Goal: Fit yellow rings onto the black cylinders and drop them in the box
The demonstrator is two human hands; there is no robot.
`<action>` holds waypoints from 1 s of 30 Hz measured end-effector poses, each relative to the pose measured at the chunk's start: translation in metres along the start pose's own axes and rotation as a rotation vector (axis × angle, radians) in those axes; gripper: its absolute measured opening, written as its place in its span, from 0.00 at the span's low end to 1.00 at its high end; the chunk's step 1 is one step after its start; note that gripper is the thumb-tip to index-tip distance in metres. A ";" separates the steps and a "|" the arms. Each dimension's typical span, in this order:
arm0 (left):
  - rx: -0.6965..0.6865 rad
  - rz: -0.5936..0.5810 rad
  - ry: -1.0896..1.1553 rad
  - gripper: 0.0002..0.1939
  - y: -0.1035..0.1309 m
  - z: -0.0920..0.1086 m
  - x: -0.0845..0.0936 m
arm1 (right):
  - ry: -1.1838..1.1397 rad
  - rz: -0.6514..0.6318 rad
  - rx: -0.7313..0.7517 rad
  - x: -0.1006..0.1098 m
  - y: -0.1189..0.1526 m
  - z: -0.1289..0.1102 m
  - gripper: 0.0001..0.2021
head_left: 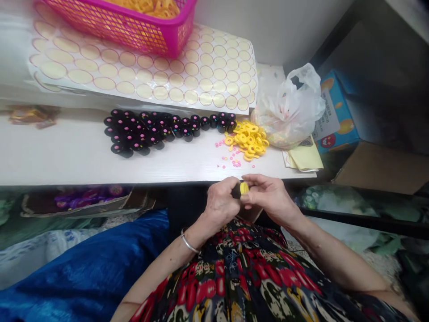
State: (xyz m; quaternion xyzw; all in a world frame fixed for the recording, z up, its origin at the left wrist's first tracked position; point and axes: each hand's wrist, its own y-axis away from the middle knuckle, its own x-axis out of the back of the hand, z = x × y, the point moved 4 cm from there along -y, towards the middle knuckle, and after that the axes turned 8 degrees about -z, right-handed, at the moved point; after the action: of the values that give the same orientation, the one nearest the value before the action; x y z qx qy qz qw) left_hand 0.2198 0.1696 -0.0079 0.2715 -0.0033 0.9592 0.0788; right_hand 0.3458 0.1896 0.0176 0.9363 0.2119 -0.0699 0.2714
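Just off the table's front edge, my left hand (221, 201) is closed around a small black cylinder (236, 191). My right hand (270, 197) pinches a yellow ring-shaped cap (244, 188) at the cylinder's end; my fingers partly hide both parts. Beyond my hands lies a heap of yellow ring pieces with small tabs (250, 139). Tiny pink beads (236, 163) are scattered beside it. To the left, many black cylinders (140, 132) stand in a cluster that narrows to the right, most with a pink dot on top.
A pink basket (177, 33) of yellow pieces rests on sheets of round stickers (201, 85) at the back. A clear plastic bag (288, 109), folded yellow paper (304, 156) and a blue box (338, 112) are on the right. Purple packages (87, 197) sit below the tabletop.
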 end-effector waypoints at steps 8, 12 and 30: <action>0.075 -0.036 0.212 0.19 0.004 -0.001 0.000 | 0.217 -0.072 0.297 -0.007 0.010 -0.004 0.19; 0.069 -0.107 0.595 0.20 0.007 0.003 0.007 | 0.119 -0.119 0.338 -0.001 0.011 -0.001 0.17; -0.454 -0.030 -0.072 0.16 0.009 0.024 0.045 | -0.711 -0.374 0.023 -0.020 -0.019 0.044 0.11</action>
State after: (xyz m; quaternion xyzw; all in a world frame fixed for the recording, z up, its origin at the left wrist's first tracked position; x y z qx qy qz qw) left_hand 0.1935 0.1663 0.0365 0.2808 -0.2178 0.9223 0.1519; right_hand 0.3188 0.1738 -0.0237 0.8019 0.2708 -0.4401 0.2999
